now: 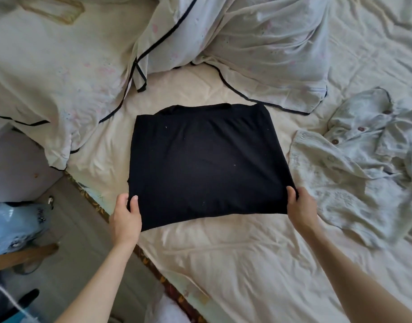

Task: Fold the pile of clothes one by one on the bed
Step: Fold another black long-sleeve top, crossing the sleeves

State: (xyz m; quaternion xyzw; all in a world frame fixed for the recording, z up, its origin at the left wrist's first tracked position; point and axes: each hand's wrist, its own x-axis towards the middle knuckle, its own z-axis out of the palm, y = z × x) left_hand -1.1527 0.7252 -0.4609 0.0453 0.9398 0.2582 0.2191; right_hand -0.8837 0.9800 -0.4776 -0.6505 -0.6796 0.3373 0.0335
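Head view of a bed (235, 264) covered by a cream sheet. A black garment (205, 164) lies flat at the centre, folded to a rough rectangle, with its collar edge at 12 o'clock and its near edge at 6 o'clock. The left hand (125, 217) pinches the near corner at 8 o'clock of the garment, thumb on top of the cloth and fingers curled beneath it. The right hand (301, 208) grips the near corner at 4 o'clock, thumb over the edge and the other fingers hidden under the fabric. Both forearms enter from 6 o'clock and both corners are raised slightly off the sheet.

At 3 o'clock, just beside the garment, lies a crumpled pale shirt (354, 169) with brown buttons, unfolded. From 10 to 1 o'clock a pale quilt (258, 50) with dark piping and faint pink print is heaped; its edge lies near the garment's far side. At 11 o'clock, on the quilt, rests a clear yellowish phone case (54, 8).

At 8 o'clock, off the bed, the floor (72, 252) shows, with a light blue plastic bag (11, 227) on it beside a dark shoe at 7 o'clock.
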